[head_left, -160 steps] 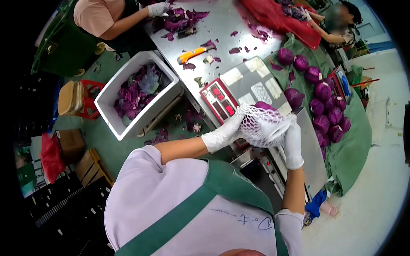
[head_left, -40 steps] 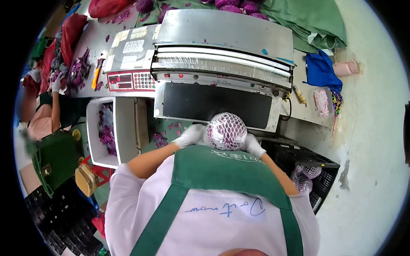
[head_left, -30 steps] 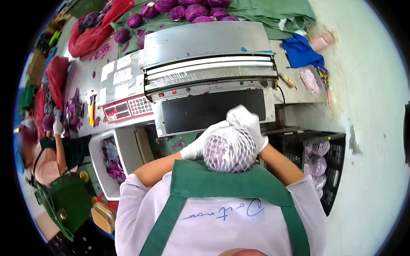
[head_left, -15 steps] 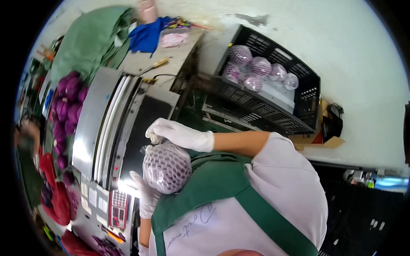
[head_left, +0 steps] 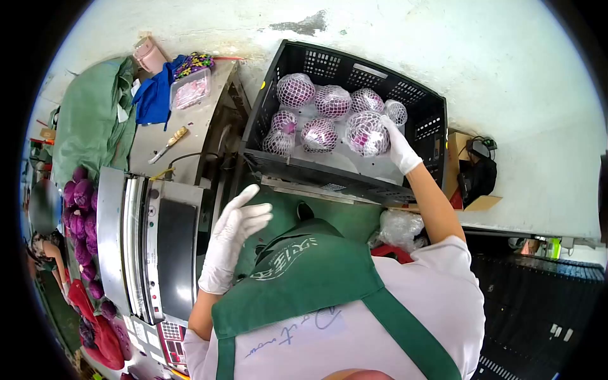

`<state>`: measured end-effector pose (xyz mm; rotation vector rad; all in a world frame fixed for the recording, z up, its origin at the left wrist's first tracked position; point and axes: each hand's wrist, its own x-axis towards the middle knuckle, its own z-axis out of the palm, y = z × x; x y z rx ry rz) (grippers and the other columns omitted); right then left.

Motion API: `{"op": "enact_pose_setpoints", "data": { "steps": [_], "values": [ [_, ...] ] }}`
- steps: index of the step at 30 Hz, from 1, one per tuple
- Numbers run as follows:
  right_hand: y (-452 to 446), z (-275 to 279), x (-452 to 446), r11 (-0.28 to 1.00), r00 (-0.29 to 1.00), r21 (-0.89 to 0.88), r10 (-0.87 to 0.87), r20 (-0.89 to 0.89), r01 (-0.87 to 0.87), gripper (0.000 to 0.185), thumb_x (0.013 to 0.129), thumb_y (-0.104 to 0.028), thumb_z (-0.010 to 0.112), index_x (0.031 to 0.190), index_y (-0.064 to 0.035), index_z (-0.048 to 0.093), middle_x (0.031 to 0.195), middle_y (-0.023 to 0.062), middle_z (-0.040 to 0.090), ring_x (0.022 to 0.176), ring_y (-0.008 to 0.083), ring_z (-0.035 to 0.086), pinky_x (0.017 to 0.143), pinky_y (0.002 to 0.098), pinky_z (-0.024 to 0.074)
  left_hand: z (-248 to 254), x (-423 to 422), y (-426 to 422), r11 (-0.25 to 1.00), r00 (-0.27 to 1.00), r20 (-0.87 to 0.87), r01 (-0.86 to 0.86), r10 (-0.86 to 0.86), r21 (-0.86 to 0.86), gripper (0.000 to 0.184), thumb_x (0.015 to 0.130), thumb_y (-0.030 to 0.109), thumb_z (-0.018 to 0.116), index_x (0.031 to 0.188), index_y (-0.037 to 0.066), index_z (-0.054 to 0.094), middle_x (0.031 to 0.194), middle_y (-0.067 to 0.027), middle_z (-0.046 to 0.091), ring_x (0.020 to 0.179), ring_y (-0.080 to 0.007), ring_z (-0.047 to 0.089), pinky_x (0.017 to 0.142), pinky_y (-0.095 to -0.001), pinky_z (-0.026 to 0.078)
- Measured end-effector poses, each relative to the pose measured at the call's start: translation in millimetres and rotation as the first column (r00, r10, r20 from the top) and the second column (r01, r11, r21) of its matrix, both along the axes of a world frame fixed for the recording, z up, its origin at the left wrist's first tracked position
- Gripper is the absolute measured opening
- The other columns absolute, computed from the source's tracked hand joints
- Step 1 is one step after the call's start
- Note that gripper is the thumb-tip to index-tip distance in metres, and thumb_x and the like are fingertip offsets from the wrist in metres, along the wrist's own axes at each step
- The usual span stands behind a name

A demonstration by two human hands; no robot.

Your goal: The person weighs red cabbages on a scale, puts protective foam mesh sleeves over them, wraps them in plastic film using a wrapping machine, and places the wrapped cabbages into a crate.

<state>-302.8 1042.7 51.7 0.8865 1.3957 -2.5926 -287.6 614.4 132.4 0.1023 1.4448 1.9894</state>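
A red cabbage (head_left: 367,134) in clear film and a white foam net sits at the front right of the cabbages in a black plastic crate (head_left: 329,171). My right hand (head_left: 401,151), in a white glove, reaches over the crate's near wall with its fingers against the right side of that cabbage. Part of those fingers is hidden behind it. My left hand (head_left: 233,237), also gloved, is raised between the heat-sealing machine (head_left: 177,247) and my green apron, fingers spread, with nothing in it.
Several more netted cabbages (head_left: 318,135) lie in the crate. Unwrapped red cabbages (head_left: 82,228) are piled beyond the sealer. A table (head_left: 183,142) at the upper left bears a brush-like tool (head_left: 168,144) and a plastic box (head_left: 190,90). Another person's arm (head_left: 60,263) shows at far left.
The wrapped cabbage has moved from in front of the sealer into the crate with my right hand. My left hand has come away from it and opened. The view has swung toward the crate.
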Motion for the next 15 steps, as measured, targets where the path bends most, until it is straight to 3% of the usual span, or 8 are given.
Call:
{"op": "enact_pose_setpoints", "data": {
  "steps": [4,7,8,9,10,12,13,15],
  "values": [
    [59.2,-148.5,-45.5,0.852,0.97,0.521,-0.17,0.176,0.055,0.085,0.079,-0.05,0.072,0.141,-0.0033,0.037,0.131,0.0165,0.052,0.12,0.0264,0.051,0.096,0.0406,0.0463,-13.9,7.3,-24.9,0.981,0.983,0.062,-0.168,0.174,-0.096,0.066,0.098,0.049,0.046,0.144,0.002,0.037,0.122,-0.0156,0.06,0.109,-0.0225,0.06,0.098,-0.0351,0.045],
    [32.6,-129.7,-68.2,0.708,0.905,0.605,0.116,0.41,-0.365,0.071,0.088,-0.045,0.063,0.144,-0.0086,0.038,0.136,0.0173,0.05,0.119,0.0307,0.052,0.097,0.0415,0.0447,0.2,47.2,-62.7,0.9,0.908,0.024,-0.409,0.417,-0.151,0.058,0.101,0.043,0.043,0.143,0.004,0.039,0.122,-0.014,0.059,0.109,-0.0215,0.059,0.1,-0.0341,0.044],
    [15.3,-111.7,-66.6,0.389,0.932,0.849,0.201,0.301,-0.358,0.071,0.086,-0.041,0.065,0.143,-0.0067,0.039,0.135,0.0209,0.049,0.122,0.0339,0.05,0.1,0.0428,0.0424,3.5,57.6,-74.7,0.863,0.876,0.007,-0.475,0.483,-0.174,0.056,0.101,0.041,0.044,0.142,0.004,0.04,0.121,-0.0138,0.06,0.109,-0.0215,0.059,0.1,-0.034,0.044],
    [-1.7,-93.2,-66.3,-0.173,0.943,0.957,0.2,0.266,-0.233,0.07,0.085,-0.037,0.066,0.142,-0.0048,0.04,0.134,0.0244,0.049,0.124,0.0371,0.047,0.102,0.044,0.04,4.5,69.2,-83.3,0.833,0.848,0.0,-0.52,0.53,-0.189,0.054,0.101,0.039,0.045,0.142,0.005,0.04,0.121,-0.0136,0.06,0.11,-0.0216,0.059,0.1,-0.0339,0.044],
    [-22.1,-70.4,-66.5,-0.597,0.981,0.8,0.114,0.157,-0.058,0.07,0.083,-0.033,0.068,0.14,-0.0029,0.042,0.133,0.028,0.049,0.127,0.0403,0.045,0.105,0.0452,0.0376,-3.1,79.6,-95.7,0.793,0.813,-0.055,-0.578,0.58,-0.189,0.053,0.101,0.037,0.046,0.142,0.005,0.041,0.121,-0.0129,0.06,0.11,-0.0211,0.059,0.1,-0.0336,0.044],
    [-108.3,-42.8,-100.7,-0.296,0.932,0.947,0.363,-0.007,0.123,0.06,0.086,-0.017,0.063,0.14,-0.0034,0.042,0.139,0.0228,0.044,0.133,0.0366,0.036,0.108,0.0444,0.0333,-6.5,91.1,-140.8,0.727,0.755,-0.153,-0.656,0.638,-0.204,0.051,0.1,0.034,0.05,0.142,0.006,0.041,0.121,-0.0113,0.06,0.113,-0.0197,0.057,0.101,-0.033,0.042],
    [-163.8,-21.2,-109.6,-0.276,0.903,0.95,0.429,-0.011,0.143,0.06,0.086,-0.017,0.063,0.14,-0.0034,0.042,0.139,0.0228,0.044,0.133,0.0366,0.036,0.108,0.0444,0.0333,-8.1,96.3,-156.5,0.69,0.72,-0.22,-0.694,0.658,-0.206,0.049,0.1,0.031,0.052,0.141,0.006,0.043,0.12,-0.0105,0.061,0.113,-0.0186,0.057,0.101,-0.0324,0.041],
    [-276.7,23.5,-110.1,-0.013,0.601,0.945,0.775,-0.196,0.326,0.052,0.088,-0.005,0.057,0.138,-0.0015,0.043,0.137,0.0189,0.047,0.131,0.0336,0.038,0.11,0.0428,0.0301,0.2,105.7,-193.0,0.619,0.642,-0.33,-0.763,0.692,-0.185,0.046,0.099,0.025,0.053,0.14,0.006,0.045,0.119,-0.0091,0.062,0.112,-0.0163,0.057,0.101,-0.0317,0.041]
  ]
}}
